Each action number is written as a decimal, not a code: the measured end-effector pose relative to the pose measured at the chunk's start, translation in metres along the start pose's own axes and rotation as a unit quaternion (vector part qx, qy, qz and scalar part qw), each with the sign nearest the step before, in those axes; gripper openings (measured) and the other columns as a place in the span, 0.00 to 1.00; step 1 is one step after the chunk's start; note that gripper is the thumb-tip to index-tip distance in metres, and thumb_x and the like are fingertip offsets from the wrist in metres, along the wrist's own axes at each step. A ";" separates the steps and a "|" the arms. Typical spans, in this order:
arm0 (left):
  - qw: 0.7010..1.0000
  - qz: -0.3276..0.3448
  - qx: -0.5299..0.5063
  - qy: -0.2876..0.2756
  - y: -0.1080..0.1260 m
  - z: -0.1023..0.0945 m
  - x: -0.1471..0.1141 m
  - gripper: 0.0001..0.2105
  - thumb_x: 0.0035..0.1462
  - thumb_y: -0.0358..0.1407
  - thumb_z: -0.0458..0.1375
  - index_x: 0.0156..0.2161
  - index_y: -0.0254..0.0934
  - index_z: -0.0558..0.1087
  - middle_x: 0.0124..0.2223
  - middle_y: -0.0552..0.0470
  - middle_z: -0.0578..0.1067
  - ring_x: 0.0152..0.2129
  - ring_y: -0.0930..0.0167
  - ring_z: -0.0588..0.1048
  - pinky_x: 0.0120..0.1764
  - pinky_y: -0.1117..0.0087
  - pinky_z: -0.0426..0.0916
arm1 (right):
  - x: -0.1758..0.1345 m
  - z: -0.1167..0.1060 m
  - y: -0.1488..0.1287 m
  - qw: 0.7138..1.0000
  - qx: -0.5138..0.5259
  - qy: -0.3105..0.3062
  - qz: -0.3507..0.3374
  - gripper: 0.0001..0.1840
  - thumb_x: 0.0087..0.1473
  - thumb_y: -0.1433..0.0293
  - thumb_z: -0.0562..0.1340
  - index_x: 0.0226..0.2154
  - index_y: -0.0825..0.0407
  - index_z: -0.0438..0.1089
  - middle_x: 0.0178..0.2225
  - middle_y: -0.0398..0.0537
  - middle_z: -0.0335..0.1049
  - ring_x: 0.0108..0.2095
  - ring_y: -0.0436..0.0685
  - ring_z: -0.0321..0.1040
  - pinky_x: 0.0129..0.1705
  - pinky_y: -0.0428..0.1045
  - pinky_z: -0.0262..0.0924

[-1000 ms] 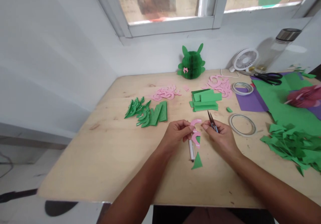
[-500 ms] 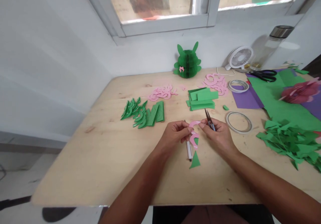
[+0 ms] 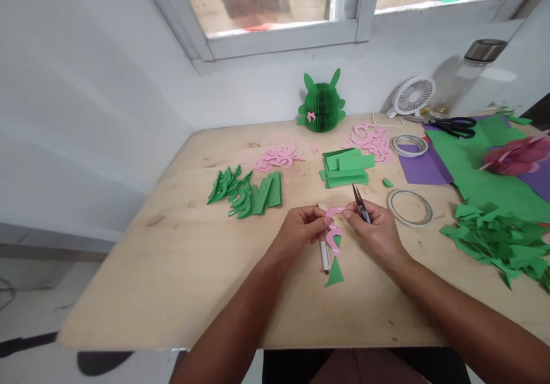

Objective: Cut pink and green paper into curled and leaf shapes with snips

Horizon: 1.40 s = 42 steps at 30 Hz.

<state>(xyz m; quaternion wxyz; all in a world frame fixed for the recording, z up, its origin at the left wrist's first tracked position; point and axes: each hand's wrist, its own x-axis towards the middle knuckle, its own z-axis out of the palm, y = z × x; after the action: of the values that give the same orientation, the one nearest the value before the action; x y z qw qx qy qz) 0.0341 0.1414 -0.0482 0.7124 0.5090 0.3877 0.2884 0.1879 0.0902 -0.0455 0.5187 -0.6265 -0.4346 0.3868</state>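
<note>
My left hand (image 3: 307, 223) pinches the left side of a curved pink paper cutout (image 3: 334, 211) above the table. At its right end, the thumb and fingertips of my right hand (image 3: 373, 223) touch the same cutout. Small scissors (image 3: 360, 202) rest in my right hand too, blades pointing up and away, their handles mostly hidden by the fingers. Just below the cutout is another curved pink piece (image 3: 333, 242), with a bit of green behind it. A white pen (image 3: 324, 257) lies under my left fingers, beside a green paper triangle (image 3: 335, 273).
Green folded strips (image 3: 349, 168), pink cutouts (image 3: 279, 156) and green cut pieces (image 3: 240, 192) lie beyond my hands. Tape rolls (image 3: 410, 208), green scraps (image 3: 498, 241) and black-handled scissors (image 3: 453, 126) are on the right. A green paper figure (image 3: 322, 106), fan (image 3: 413, 96) and bottle (image 3: 466, 80) stand behind.
The camera view has shifted very slightly. Both hands keep the same hold, and the pink cutout stays nearly in place between them.
</note>
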 end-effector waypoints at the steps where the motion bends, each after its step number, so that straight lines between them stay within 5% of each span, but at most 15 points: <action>1: 1.000 -0.001 0.001 -0.001 0.000 0.000 0.000 0.10 0.46 0.39 0.63 0.26 0.32 0.72 0.18 0.55 0.69 0.13 0.80 0.61 0.19 0.76 0.51 | 0.000 0.000 0.000 1.000 0.000 0.002 0.000 0.10 0.45 0.64 0.62 0.22 0.54 0.67 0.16 0.37 0.54 0.18 0.46 0.47 0.20 0.44 0.42; 33: 0.998 -0.038 0.043 -0.033 -0.002 0.003 -0.001 0.12 0.43 0.40 0.64 0.23 0.33 0.69 0.17 0.57 0.65 0.14 0.80 0.59 0.19 0.77 0.49 | 0.000 -0.003 0.001 1.000 -0.012 0.019 0.001 0.11 0.45 0.63 0.63 0.23 0.54 0.68 0.17 0.38 0.56 0.18 0.47 0.48 0.19 0.44 0.43; 42: 1.000 -0.031 -0.001 0.002 0.007 -0.008 -0.001 0.11 0.42 0.40 0.64 0.24 0.33 0.70 0.20 0.55 0.68 0.15 0.80 0.61 0.18 0.77 0.51 | 0.000 -0.009 -0.010 0.996 0.057 -0.063 0.014 0.20 0.51 0.54 0.58 0.33 0.55 0.69 0.14 0.35 0.49 0.16 0.46 0.43 0.17 0.45 0.39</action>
<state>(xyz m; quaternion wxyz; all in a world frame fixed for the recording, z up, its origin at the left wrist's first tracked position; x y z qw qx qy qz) 0.0268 0.1468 -0.0426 0.7205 0.4954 0.4049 0.2674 0.1952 0.0884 -0.0339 0.5193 -0.5764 -0.4349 0.4570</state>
